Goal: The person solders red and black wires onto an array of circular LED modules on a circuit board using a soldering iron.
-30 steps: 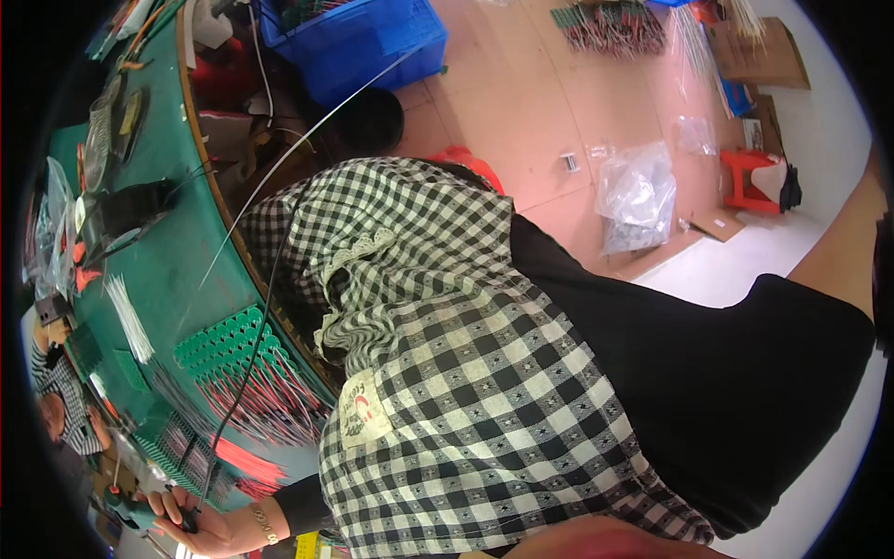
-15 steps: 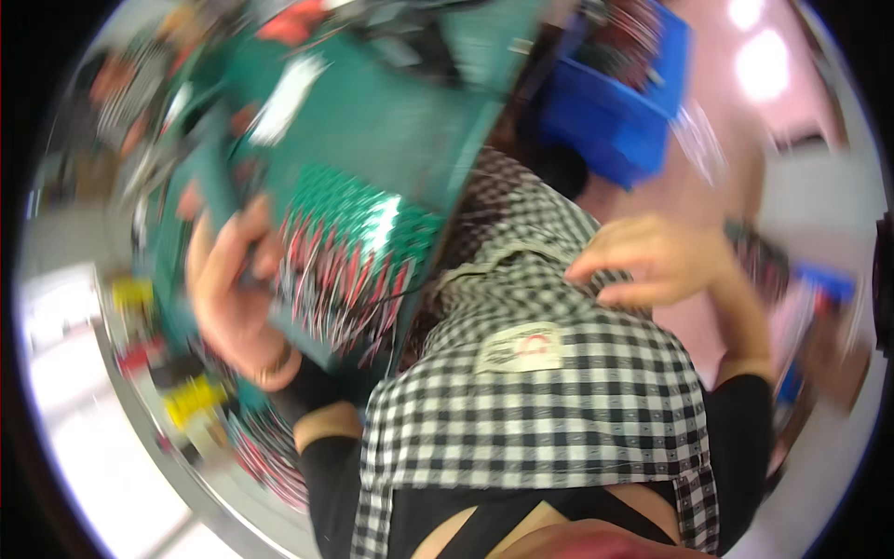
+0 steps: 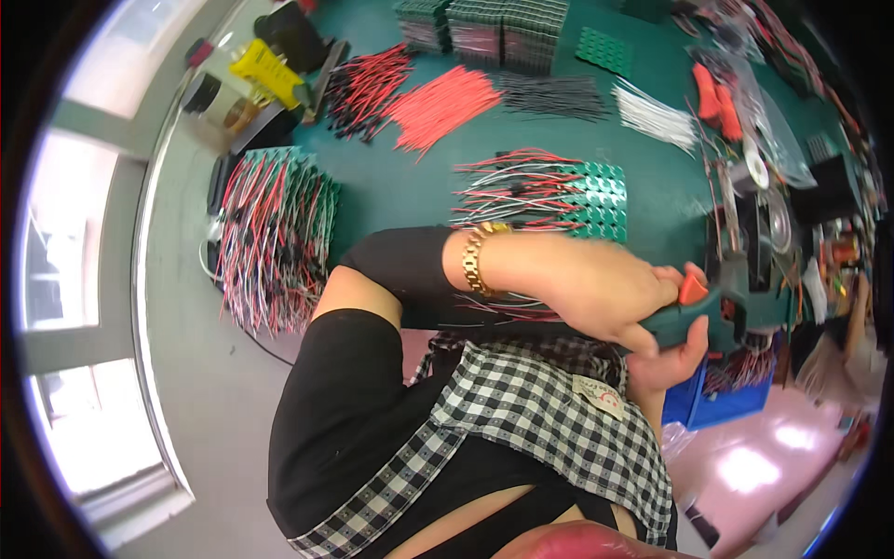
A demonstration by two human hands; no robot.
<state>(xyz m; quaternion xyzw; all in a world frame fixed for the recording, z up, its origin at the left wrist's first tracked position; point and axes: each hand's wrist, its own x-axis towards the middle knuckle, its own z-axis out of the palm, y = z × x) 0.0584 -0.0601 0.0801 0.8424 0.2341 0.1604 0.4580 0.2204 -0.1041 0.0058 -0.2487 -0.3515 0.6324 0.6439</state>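
My left hand [image 3: 615, 293], a gold bracelet at its wrist, reaches across my body to the table's front right edge. Its fingers wrap round the handle of a dark green hand tool with an orange button [image 3: 691, 289]; the tool's exact kind is not clear. From below, my right hand [image 3: 666, 365] grips the same tool, one finger raised along its side. Under and beyond my left forearm lies a green circuit board panel [image 3: 605, 191] with red, white and black wires pointing left. My forearm hides the panel's near part.
On the left stands a pile of wired boards [image 3: 279, 238]. Bundles of red wires [image 3: 447, 104], black wires [image 3: 554, 96] and white wires [image 3: 655, 114] lie farther back, before stacked green boards [image 3: 507, 33]. Orange-handled pliers [image 3: 715, 104] rest at the right. A blue bin [image 3: 726, 405] is below the table edge.
My view has swung left over the table. My left hand has brought the tool across to the right, and my right hand, empty before over my lap, now grips it too.
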